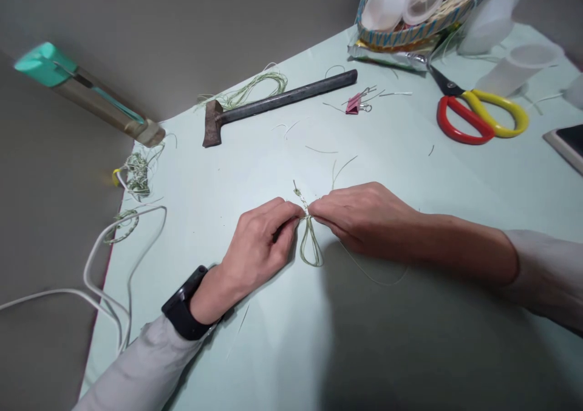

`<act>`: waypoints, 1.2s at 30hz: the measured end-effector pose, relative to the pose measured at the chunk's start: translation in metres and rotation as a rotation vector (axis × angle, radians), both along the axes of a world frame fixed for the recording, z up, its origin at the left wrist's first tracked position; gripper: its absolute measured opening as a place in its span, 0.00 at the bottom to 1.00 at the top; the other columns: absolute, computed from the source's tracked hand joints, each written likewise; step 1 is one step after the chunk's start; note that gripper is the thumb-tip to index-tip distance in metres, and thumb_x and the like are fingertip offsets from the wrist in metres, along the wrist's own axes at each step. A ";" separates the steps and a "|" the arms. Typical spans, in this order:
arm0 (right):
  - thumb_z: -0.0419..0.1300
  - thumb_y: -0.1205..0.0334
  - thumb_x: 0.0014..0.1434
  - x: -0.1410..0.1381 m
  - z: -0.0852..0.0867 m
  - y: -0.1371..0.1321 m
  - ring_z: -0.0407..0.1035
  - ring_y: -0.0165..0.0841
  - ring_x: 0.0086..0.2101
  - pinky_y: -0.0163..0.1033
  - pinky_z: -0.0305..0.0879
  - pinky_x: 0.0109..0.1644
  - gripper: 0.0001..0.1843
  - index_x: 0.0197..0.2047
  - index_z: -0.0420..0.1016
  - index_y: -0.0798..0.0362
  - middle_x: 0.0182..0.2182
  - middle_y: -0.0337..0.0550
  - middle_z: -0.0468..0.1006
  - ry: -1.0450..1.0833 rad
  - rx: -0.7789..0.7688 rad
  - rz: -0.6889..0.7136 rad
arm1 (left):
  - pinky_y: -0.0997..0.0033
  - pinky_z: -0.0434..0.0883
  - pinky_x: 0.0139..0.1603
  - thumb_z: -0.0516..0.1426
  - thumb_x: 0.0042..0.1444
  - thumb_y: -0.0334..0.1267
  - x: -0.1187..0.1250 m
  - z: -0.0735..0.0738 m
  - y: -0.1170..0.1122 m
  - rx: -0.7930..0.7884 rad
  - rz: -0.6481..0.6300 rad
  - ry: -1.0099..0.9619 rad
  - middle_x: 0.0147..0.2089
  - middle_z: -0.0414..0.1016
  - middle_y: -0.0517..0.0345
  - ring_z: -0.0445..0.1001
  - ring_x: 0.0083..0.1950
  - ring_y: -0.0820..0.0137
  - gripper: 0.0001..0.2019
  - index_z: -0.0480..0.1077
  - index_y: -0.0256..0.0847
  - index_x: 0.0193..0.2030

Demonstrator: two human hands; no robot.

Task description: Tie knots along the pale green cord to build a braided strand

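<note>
Between my hands, near the middle of the table, is a bundle of thin green cord [311, 248] that hangs toward me as a narrow loop. Above the loop a short braided or knotted section runs up and away. My left hand [266, 238], with a black watch on the wrist, pinches the cord from the left. From the other side, the fingertips of my right hand [364, 213] close on the same spot. Loose strands stick out beyond the right hand, and one thin strand curves over the table below it. The exact finger hold is partly hidden.
A hammer [282, 98] lies behind my hands, by coiled cord [255, 89]. Further right are a pink binder clip [353, 103], scissors [464, 119], a basket [401, 38], plastic cups [519, 68] and a phone [567, 144]. At left stand a lamp [100, 98] and white cable [88, 271].
</note>
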State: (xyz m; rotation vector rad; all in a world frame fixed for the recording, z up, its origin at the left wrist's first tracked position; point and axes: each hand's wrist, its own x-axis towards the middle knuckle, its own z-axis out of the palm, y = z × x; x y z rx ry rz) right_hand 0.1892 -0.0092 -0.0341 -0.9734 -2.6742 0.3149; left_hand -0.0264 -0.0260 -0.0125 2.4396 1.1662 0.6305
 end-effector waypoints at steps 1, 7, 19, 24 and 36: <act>0.48 0.72 0.63 0.000 0.000 -0.001 0.53 0.29 0.26 0.36 0.43 0.28 0.09 0.34 0.66 0.52 0.24 0.37 0.68 -0.004 -0.003 -0.004 | 0.72 0.68 0.33 0.52 0.62 0.23 0.000 0.000 0.000 0.000 -0.001 -0.001 0.32 0.77 0.57 0.72 0.31 0.72 0.10 0.74 0.37 0.39; 0.49 0.72 0.61 0.004 0.004 -0.004 0.51 0.28 0.24 0.35 0.44 0.27 0.09 0.31 0.63 0.52 0.23 0.35 0.64 -0.028 -0.018 -0.020 | 0.73 0.67 0.32 0.51 0.60 0.23 0.000 0.001 -0.001 -0.007 0.003 0.007 0.31 0.76 0.59 0.69 0.29 0.73 0.11 0.73 0.37 0.37; 0.50 0.77 0.53 0.010 0.006 -0.016 0.46 0.27 0.22 0.35 0.42 0.25 0.12 0.28 0.54 0.50 0.20 0.33 0.57 -0.042 -0.013 -0.014 | 0.71 0.66 0.32 0.50 0.59 0.24 -0.001 0.002 -0.002 -0.023 -0.007 0.038 0.30 0.75 0.59 0.68 0.29 0.71 0.11 0.71 0.39 0.36; 0.48 0.77 0.58 0.020 0.004 -0.028 0.48 0.28 0.22 0.37 0.46 0.25 0.14 0.27 0.52 0.49 0.21 0.34 0.59 -0.026 -0.013 0.025 | 0.72 0.68 0.33 0.50 0.60 0.24 -0.003 0.005 -0.005 -0.039 0.007 0.044 0.32 0.76 0.58 0.70 0.30 0.72 0.11 0.72 0.38 0.38; 0.51 0.81 0.61 0.043 0.017 -0.077 0.56 0.30 0.22 0.39 0.56 0.26 0.17 0.29 0.59 0.48 0.21 0.36 0.66 -0.012 0.008 0.089 | 0.72 0.67 0.30 0.49 0.62 0.25 -0.009 0.014 -0.039 -0.015 0.006 0.130 0.30 0.73 0.58 0.69 0.28 0.70 0.11 0.70 0.40 0.40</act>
